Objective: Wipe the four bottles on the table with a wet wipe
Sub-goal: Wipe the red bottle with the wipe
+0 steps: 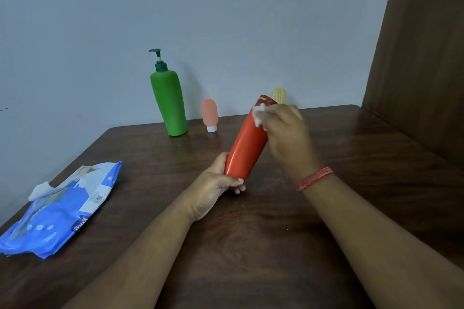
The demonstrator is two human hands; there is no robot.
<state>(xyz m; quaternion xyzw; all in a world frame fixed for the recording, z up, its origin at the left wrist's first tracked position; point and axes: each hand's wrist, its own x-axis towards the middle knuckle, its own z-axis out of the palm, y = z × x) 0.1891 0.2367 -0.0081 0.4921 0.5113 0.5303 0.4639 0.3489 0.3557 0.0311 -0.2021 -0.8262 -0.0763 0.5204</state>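
Two hands — left (218, 184) fingers gripping glossy red bottle (247, 144), right (282, 130) pinching wipe (259, 114).

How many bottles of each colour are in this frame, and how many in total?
Green plastic pump bottle: 1
Small pink squeeze bottle with white cap: 1
Red-orange plastic bottle, in the left hand: 1
Yellow striped bottle, partly hidden behind the right hand: 1
Total: 4
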